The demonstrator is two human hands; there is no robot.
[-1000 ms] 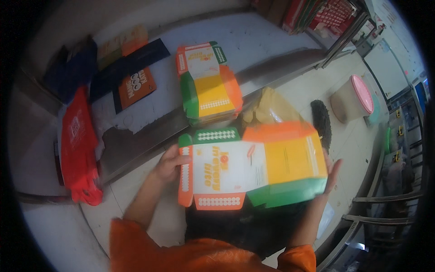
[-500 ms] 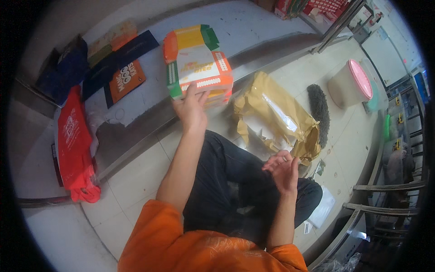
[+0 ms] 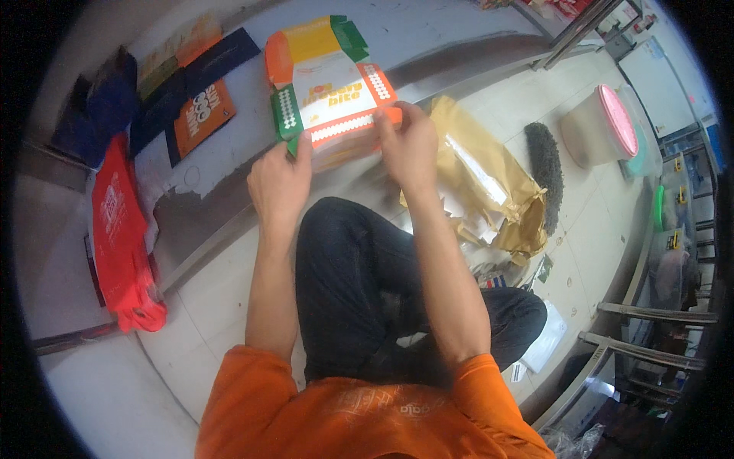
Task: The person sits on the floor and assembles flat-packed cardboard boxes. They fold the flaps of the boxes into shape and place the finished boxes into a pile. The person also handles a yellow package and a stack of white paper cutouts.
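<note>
A printed cardboard box (image 3: pixel 336 88) in white, orange, green and yellow rests at the edge of the grey ledge, its flaps spread around a white middle panel. Whether it is a single box or a stack of flat ones, I cannot tell. My left hand (image 3: pixel 281 182) grips its near left corner, thumb along the front side. At the near right corner, my right hand (image 3: pixel 410 149) is closed on it, thumb on top and fingers over the orange flap. Just right of that hand lies a torn brown paper package (image 3: pixel 485 172) on the floor, with white material showing inside.
On the ledge (image 3: pixel 237 172) at left lie dark blue and orange packets (image 3: pixel 200 122) and a red bag (image 3: pixel 118 229) hanging over the edge. A lidded tub (image 3: pixel 600 126), a dark fuzzy roll (image 3: pixel 544 172) and metal racks (image 3: pixel 650 314) stand to the right. My bent legs (image 3: pixel 359 283) are below.
My right hand has moved up and left from beside the brown package to grip the box's right corner. My left hand has shifted left and down along the box's front.
</note>
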